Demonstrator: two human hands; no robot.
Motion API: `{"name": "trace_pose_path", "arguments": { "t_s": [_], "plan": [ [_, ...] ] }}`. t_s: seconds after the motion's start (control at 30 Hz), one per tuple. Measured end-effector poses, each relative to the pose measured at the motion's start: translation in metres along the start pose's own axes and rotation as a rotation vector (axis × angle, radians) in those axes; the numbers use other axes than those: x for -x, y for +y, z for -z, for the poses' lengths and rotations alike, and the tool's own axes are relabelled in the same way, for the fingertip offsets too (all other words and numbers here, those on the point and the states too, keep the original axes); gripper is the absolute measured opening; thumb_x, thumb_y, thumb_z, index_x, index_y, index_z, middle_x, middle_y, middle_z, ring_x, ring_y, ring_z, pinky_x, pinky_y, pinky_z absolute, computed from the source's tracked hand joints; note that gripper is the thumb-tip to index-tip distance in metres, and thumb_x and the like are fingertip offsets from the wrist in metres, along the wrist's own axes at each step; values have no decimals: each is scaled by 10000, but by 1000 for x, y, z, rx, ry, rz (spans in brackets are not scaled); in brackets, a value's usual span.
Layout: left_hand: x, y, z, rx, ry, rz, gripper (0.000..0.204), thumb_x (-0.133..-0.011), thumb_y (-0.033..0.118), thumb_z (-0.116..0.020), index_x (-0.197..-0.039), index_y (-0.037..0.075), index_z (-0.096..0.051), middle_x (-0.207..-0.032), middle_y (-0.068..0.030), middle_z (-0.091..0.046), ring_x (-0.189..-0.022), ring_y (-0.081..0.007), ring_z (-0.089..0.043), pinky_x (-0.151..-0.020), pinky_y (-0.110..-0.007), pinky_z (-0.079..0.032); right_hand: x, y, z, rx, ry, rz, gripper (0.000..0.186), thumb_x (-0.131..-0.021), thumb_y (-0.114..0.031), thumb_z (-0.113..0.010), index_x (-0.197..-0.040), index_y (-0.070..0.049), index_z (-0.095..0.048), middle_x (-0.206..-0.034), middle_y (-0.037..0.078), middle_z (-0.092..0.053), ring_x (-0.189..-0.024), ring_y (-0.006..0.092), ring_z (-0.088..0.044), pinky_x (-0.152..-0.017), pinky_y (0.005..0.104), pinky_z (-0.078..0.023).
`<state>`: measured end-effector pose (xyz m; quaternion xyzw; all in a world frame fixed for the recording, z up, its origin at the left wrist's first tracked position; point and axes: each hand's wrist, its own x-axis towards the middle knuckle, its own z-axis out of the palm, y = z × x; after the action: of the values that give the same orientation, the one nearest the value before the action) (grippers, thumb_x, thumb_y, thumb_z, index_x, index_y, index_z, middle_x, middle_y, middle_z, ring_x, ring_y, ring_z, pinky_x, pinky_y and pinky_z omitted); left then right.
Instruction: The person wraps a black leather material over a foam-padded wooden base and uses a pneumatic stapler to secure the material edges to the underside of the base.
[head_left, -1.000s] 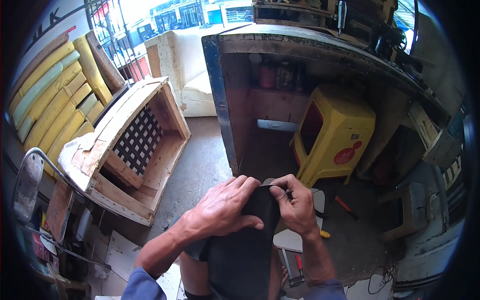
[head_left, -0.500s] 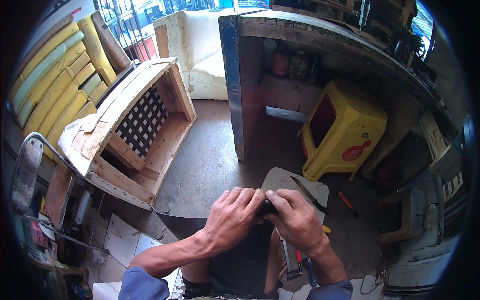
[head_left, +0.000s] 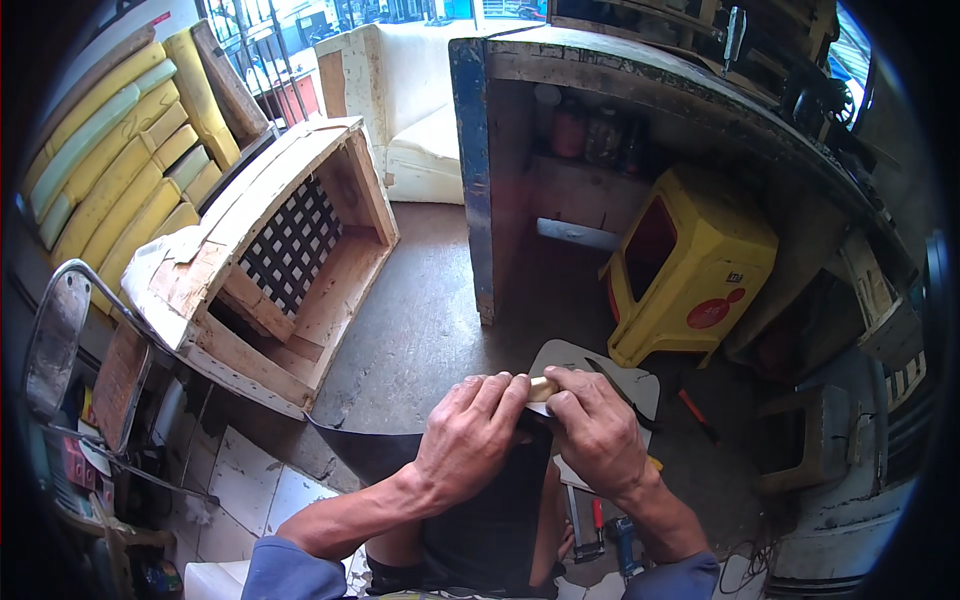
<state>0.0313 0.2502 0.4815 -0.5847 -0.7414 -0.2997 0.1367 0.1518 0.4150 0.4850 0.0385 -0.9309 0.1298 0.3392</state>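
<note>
My left hand (head_left: 468, 425) and my right hand (head_left: 598, 428) are close together above my lap, fingers curled and pinching. Between them shows a short pale, cream-coloured piece (head_left: 541, 390); whether it is the back of the black sheet or a separate strip, I cannot tell. A flexible black sheet (head_left: 365, 452) runs from under my left hand out to the left, its far corner near the wooden frame. Just beyond my right hand a pale board (head_left: 565, 353) lies on the floor, with a dark-bladed knife (head_left: 610, 375) on it, partly hidden.
An open wooden frame with black webbing (head_left: 290, 245) stands at left, before stacked yellow foam pieces (head_left: 120, 170). A yellow plastic stool (head_left: 700, 270) lies tipped under the workbench (head_left: 472, 180). A red-handled tool (head_left: 697, 412) lies right; a blue power tool (head_left: 626, 548) is below my right forearm.
The pale piece now shows between my fingers, where only black showed before. My hands are slightly further apart, and the view has shifted a little.
</note>
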Motion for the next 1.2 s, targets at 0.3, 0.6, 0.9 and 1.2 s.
{"name": "trace_pose_path", "arguments": {
  "t_s": [0.3, 0.6, 0.9, 1.2],
  "plan": [
    [-6, -2, -12, -26, 30, 0, 386, -794, 171, -812, -1106, 49, -620, -905, -108, -613, -828, -311, -649, -735, -428, -534, 1, 6, 8, 59, -64, 87, 172, -774, 56, -694, -911, 4, -605, -1052, 187, -707, -988, 365, -721, -907, 439, -614],
    [-12, -7, -19, -7, 114, -7, 169, -807, 44, -729, -959, 64, -658, -804, -89, -621, -739, -280, -664, -660, -399, -547, -6, 14, 5, -82, -48, 23, 132, -830, 70, -683, -905, 20, -587, -901, 188, -673, -830, 345, -704, -758, 431, -589],
    [-20, -4, -14, -14, 93, 87, 115, -869, 98, -732, -901, 60, -628, -782, -97, -624, -731, -291, -676, -638, -416, -539, -18, 19, 4, -273, -66, -183, 114, -868, 61, -681, -909, 1, -593, -773, 159, -615, -695, 331, -668, -610, 408, -515],
    [-27, -11, -1, 219, -26, 318, 237, -929, 231, -732, -906, -1, -688, -850, -174, -707, -757, -360, -708, -693, -441, -550, -39, 25, 8, -565, -264, -547, 130, -933, -117, -715, -961, -3, -657, -792, 134, -690, -698, 195, -671, -642, 359, -512]
  ]
}}
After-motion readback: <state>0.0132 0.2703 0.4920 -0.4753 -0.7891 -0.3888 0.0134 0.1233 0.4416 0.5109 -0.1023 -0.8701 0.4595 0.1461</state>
